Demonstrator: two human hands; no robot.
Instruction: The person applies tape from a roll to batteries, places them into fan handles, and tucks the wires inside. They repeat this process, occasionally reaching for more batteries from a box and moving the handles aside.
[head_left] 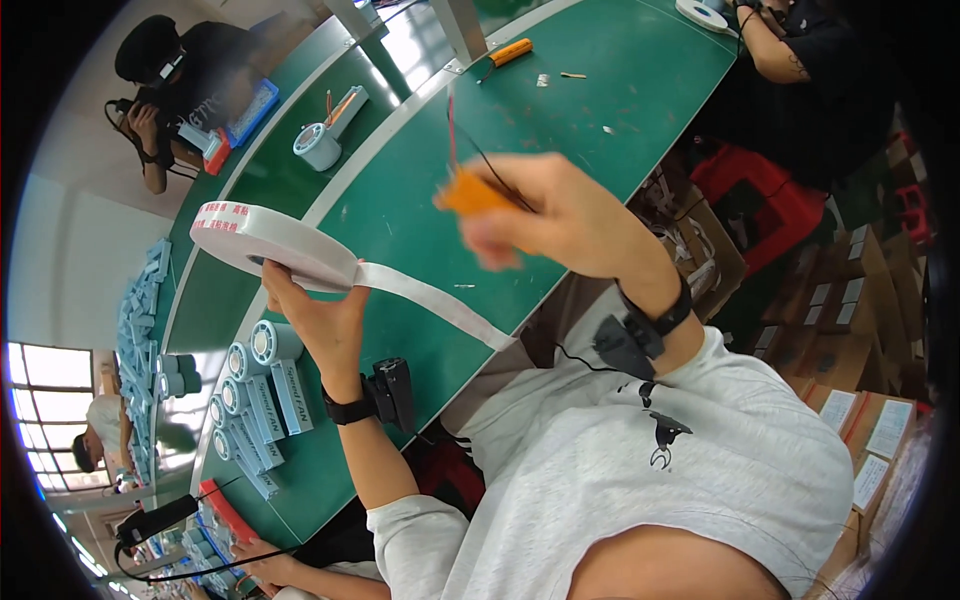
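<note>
My left hand point(328, 318) grips a large roll of white double-sided tape point(300, 252) with red print on its outer liner. Its fingers reach in at the roll's core, and the thumb presses the rim. From the roll a loose strip of tape point(430, 297) runs down past the table edge toward my lap. Over the green table point(420, 235), my right hand point(568, 215) pinches an orange wrapped battery pack point(472, 194), slightly blurred. A red and a black wire rise from the pack. Both wrists wear black straps with small devices.
Pale blue handheld fans point(268, 385) stand grouped on the left; a fan part point(318, 146) lies beyond the metal rail. Another orange battery pack point(512, 52) lies at the far side. Co-workers sit across, at far right and lower left. Cardboard boxes point(850, 330) and a red stool point(765, 205) stand right.
</note>
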